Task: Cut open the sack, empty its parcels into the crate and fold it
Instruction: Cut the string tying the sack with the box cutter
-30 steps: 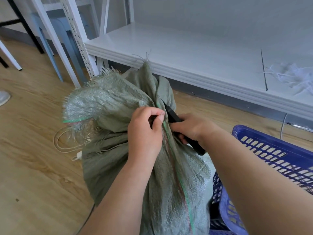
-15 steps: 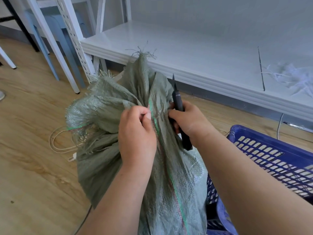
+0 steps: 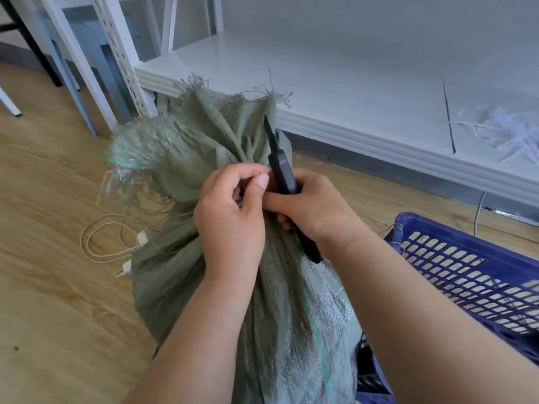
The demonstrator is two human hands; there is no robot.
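Light wood-plank floor point(image 3: 52, 287). Low white shelf board point(image 3: 335, 83) with moulded edge, white paper shreds point(image 3: 504, 135) at its right. White perforated rack uprights point(image 3: 122, 59) upper left. Pale wall point(image 3: 379, 18) behind. Cream cord point(image 3: 108, 240) looped on floor.

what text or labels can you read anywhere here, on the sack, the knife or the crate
None can be read.
Sack: woven green cloth with a green and red stripe, no print showing.
Knife held in the right hand: a faint mark on the black handle, too small and blurred to read.
Crate: plain blue lattice, no label showing.
Left hand pinches the sack's neck and may cover something there.
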